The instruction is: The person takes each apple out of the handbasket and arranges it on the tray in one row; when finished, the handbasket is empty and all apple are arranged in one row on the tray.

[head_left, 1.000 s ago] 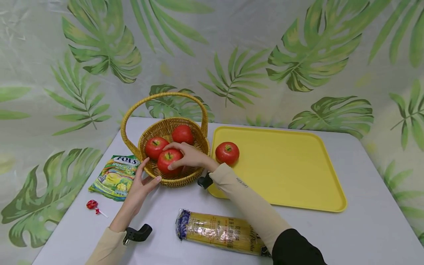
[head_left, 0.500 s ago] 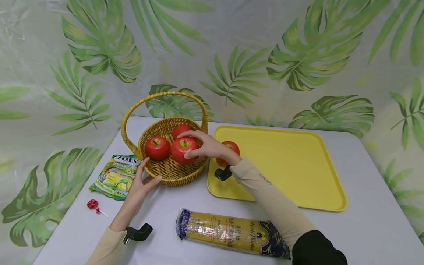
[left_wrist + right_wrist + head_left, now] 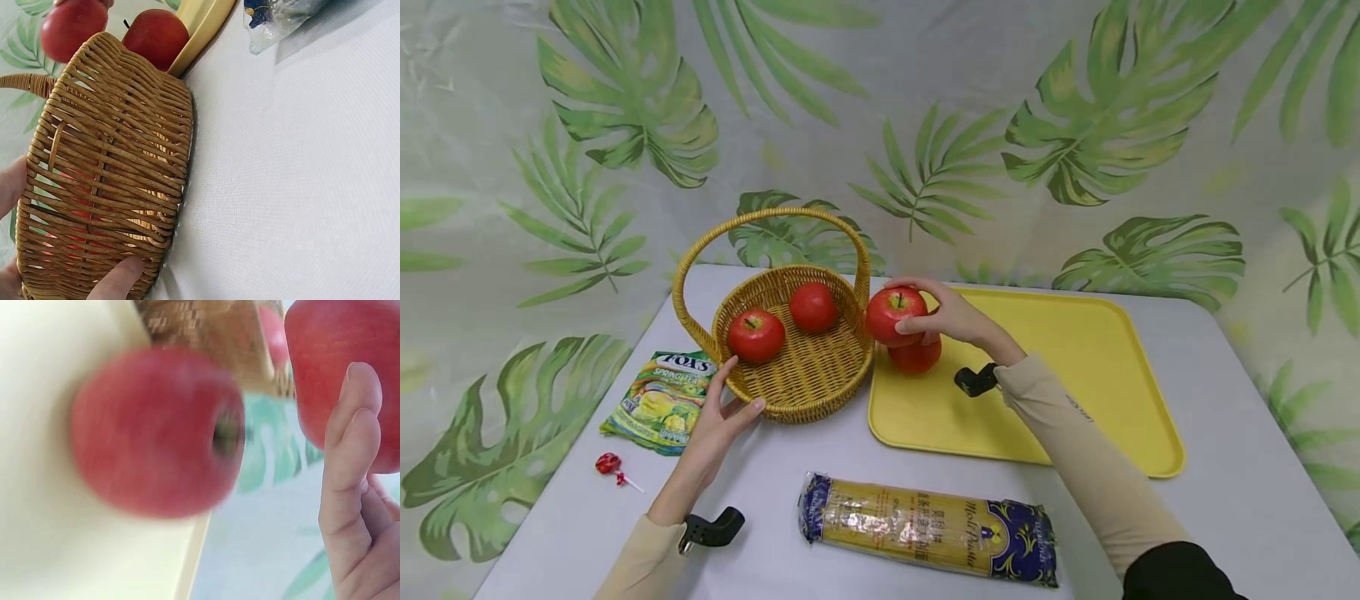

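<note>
My right hand [image 3: 951,315] holds a red apple [image 3: 895,315] over the left end of the yellow tray [image 3: 1037,400]. Under it, a second apple [image 3: 159,434] sits on the tray, partly hidden in the head view. Two more apples, one at the left [image 3: 756,336] and one at the back [image 3: 812,307], lie in the wicker basket [image 3: 797,375]. My left hand [image 3: 718,429] rests against the basket's near left side, thumb and index finger spread along the rim. In the left wrist view, another finger [image 3: 119,278] touches the woven wall [image 3: 112,187].
A green candy bag [image 3: 662,402] lies left of the basket, with a red lollipop [image 3: 610,465] nearer the front. The spaghetti pack [image 3: 925,532] lies before the tray. The basket's tall arched handle [image 3: 767,215] stands up. A leaf-print cloth [image 3: 940,125] hangs behind the table.
My right hand has lifted one apple out of the basket and carried it right, over the tray. The left hand has stayed at the basket.
</note>
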`<state>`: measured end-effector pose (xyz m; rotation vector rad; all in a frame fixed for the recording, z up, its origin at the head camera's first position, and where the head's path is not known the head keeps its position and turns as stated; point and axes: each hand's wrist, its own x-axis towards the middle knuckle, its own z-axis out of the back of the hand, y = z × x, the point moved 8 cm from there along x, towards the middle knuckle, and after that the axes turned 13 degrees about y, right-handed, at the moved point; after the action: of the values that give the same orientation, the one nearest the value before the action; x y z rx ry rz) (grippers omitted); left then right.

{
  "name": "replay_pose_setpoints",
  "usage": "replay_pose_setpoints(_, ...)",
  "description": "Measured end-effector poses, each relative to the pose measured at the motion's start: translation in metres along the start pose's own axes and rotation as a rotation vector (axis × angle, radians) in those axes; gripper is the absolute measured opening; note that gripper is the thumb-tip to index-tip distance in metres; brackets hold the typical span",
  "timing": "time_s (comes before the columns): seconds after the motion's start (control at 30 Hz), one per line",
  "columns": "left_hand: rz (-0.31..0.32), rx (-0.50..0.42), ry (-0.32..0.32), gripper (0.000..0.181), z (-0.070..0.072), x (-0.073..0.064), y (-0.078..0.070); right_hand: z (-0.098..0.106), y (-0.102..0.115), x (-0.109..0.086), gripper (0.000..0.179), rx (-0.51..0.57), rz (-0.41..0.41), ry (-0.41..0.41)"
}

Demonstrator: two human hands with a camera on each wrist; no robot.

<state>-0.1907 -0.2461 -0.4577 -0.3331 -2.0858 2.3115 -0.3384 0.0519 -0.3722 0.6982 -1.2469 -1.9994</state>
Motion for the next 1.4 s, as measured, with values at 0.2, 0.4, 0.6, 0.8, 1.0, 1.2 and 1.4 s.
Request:
replay_pose_setpoints(0.2,-0.008,-0.006,0.0,0.081,0.0,0.0,0.001,0.028,-0.019,-0.03,0.06,0.028,-0.065,-0.057)
replay_pose_setpoints(0.4,-0.009,-0.01,0.006,0.081,0.0,-0.001,0.0,0.048,-0.042,-0.058,0.062,0.03,-0.12,-0.113)
replay_pose_setpoints(0.6,-0.003,-0.007,0.001,0.081,0.001,-0.003,0.0,0.055,-0.065,-0.079,0.064,0.019,-0.185,-0.141)
replay_pose_setpoints(0.8,0.003,-0.005,-0.003,0.08,0.001,-0.003,-0.001,0.043,-0.069,-0.091,0.063,0.037,-0.239,-0.122)
replay_pose_setpoints(1.0,0.013,-0.012,-0.002,0.081,0.001,-0.002,0.0,0.035,-0.084,-0.092,0.065,-0.007,-0.241,-0.108)
replay_pose_setpoints(1.2,0.006,-0.013,0.004,0.08,0.0,-0.002,-0.001,0.032,-0.1,-0.09,0.066,-0.036,-0.215,-0.086)
replay_pose_setpoints(1.4,0.0,-0.015,0.008,0.08,0.0,-0.001,-0.002,0.026,-0.104,-0.09,0.069,-0.008,-0.218,-0.015)
